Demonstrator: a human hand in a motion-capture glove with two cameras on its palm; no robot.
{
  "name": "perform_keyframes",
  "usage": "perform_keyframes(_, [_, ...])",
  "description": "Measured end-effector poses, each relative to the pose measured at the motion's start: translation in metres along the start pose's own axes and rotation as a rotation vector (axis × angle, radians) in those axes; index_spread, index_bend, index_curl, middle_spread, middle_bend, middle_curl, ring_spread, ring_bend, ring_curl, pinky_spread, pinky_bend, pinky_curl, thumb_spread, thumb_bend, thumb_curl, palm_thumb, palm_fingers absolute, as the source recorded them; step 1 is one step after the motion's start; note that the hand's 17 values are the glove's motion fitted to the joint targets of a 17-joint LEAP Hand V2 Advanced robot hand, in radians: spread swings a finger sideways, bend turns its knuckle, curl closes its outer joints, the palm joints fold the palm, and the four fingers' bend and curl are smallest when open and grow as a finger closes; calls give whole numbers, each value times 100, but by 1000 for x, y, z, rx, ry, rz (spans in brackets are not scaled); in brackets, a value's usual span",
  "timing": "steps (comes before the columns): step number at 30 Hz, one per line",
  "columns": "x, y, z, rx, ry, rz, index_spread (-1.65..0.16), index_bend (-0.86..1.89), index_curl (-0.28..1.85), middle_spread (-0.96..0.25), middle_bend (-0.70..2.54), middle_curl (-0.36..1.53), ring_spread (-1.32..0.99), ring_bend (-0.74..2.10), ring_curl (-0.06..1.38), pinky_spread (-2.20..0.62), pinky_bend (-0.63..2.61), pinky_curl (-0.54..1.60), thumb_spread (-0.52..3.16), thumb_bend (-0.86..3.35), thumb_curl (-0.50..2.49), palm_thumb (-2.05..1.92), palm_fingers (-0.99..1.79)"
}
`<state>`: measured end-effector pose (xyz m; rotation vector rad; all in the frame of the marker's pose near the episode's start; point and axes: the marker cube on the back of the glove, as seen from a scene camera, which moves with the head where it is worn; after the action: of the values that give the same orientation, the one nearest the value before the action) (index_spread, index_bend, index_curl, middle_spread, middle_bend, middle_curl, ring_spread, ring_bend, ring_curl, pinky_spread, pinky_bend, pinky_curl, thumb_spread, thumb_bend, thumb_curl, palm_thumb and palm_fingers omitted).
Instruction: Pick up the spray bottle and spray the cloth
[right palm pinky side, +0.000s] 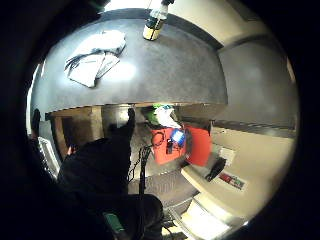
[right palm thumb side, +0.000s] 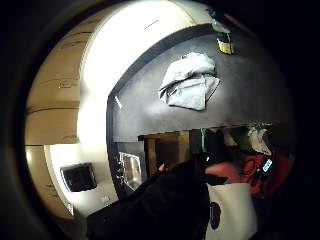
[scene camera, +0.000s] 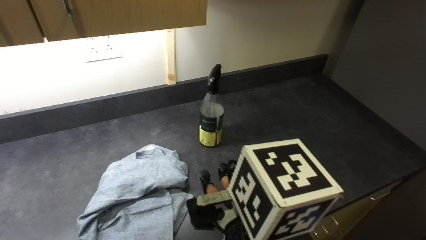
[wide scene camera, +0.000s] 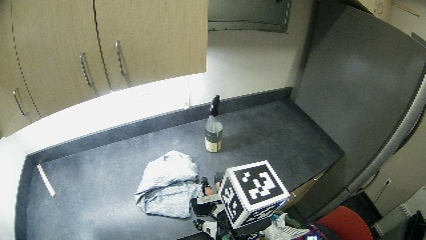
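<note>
1. Bottle stands upright on the worktop, toward its back edge, near the dark upstand. Black trigger head on top, clear body, yellow label low down. Nothing touches it.
2. Judgement: upright and free all round, it suits a straight reach and a wrap round the body or neck; the trigger stays uppermost, ready for spraying.
3. Cloth, grey-blue and crumpled, lies in a loose heap nearer the front edge, apart from the bottle. Heaped like this it offers a broad target once the nozzle points down at it.
4. Hand is at the front edge, just beside the cloth. Only a few black fingertips show; cannot tell whether the fingers are spread or curled. It holds nothing that I can see.
5. Bottle relative to the hand: farther back on the worktop, well apart, with bare worktop between. Both palm views show bottle and cloth small and far off, so the palm is not yet close to either.
6. Judgement: task at its start; the reach to the bottle is not yet made.
</note>
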<state>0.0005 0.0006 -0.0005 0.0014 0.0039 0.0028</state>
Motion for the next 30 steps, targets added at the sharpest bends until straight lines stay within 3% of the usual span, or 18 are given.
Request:
perform_keyframes(9, [-1,0,-1,7,21,-10,-31,18,15,2,16,9,11,37,15,13,50,17,69,33,23,66,34])
perform_keyframes(24, [2,2,5,-6,43,-10,-36,18,23,3,17,16,14,38,22,15,53,21,89,21,34,73,31])
perform_keyframes(30, [9,5,9,97,-265,56,-36,17,25,3,20,19,15,40,24,16,52,22,92,15,37,74,34])
